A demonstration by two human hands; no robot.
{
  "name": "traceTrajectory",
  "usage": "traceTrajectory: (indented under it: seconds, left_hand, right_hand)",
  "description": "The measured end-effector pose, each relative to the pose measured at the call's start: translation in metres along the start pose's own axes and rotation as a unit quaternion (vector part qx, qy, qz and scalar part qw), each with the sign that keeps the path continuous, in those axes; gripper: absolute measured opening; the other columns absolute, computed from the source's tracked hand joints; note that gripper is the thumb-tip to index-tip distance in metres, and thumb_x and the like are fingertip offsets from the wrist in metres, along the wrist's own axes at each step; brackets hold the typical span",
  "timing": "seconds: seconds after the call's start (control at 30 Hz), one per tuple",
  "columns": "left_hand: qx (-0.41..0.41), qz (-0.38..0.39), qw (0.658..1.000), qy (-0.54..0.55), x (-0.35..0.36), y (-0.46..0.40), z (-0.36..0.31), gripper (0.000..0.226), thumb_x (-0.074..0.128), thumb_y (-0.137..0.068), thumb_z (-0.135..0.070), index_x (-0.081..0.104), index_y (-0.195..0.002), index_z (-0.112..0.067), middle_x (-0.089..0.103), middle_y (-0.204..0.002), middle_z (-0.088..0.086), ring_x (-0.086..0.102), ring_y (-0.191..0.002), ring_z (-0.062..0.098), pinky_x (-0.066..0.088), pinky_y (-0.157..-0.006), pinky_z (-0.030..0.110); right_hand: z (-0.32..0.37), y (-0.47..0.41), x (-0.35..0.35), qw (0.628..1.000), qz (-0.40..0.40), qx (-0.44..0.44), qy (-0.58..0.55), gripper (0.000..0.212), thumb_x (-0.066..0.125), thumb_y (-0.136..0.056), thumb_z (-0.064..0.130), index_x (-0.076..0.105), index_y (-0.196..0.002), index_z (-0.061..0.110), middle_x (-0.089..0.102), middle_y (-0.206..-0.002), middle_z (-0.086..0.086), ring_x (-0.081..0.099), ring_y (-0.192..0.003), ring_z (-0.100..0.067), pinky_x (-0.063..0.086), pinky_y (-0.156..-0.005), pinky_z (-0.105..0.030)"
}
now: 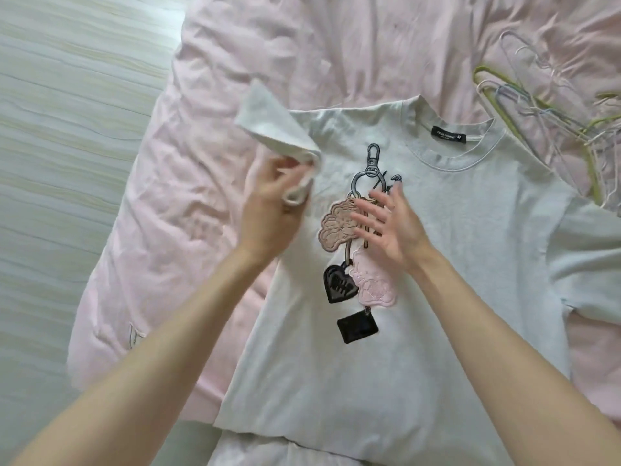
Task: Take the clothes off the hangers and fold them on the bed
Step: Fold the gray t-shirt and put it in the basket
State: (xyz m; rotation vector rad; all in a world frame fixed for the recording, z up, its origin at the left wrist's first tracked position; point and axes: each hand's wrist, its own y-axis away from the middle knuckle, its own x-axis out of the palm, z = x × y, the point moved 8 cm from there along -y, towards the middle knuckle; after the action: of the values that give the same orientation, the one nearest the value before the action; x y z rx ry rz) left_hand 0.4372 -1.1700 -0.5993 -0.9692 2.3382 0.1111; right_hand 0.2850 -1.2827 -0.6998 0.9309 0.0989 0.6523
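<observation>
Head view: the shirt [420, 264] lies face up on the bed [201, 79], its collar toward the hangers [537, 105] piled just beside its shoulder. The left hand [268, 203] pinches the sleeve [268, 126], lifted over the chest print. The right hand [389, 223] hovers with fingers spread over the print. Folding looks under way; next the sleeve likely wants laying flat across the chest.

Soft bright daylight, faint shadows, slight motion blur, wide-angle bowing.
</observation>
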Motion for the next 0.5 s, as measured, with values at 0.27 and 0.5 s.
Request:
traceTrajectory:
  seconds: [0.27,0.5]
  left_hand:
    - [0.001,0.408,0.911,-0.068,0.109,0.075,0.004,0.032,0.057,-0.092,-0.026,0.061,-0.124,-0.023,0.056,-0.125,0.001,0.050,-0.117,0.019,0.042,-0.095,0.040]
    - [-0.318,0.074,0.943,-0.057,0.021,0.067,0.099,0.030,0.059,-0.091,-0.025,0.055,-0.117,-0.010,0.058,-0.105,0.005,0.056,-0.091,0.018,0.047,-0.086,0.034]
  right_hand:
    - [0.000,-0.001,-0.077,0.989,-0.070,0.053,-0.121,0.071,0.034,-0.089,0.066,0.041,-0.136,0.014,0.058,-0.123,-0.010,0.061,-0.106,-0.025,0.047,-0.094,-0.048]
    - [0.005,-0.023,-0.060,0.991,-0.129,0.023,0.023,0.016,0.058,-0.090,0.010,0.058,-0.106,0.013,0.065,-0.081,-0.005,0.065,-0.068,-0.018,0.057,-0.063,-0.032]
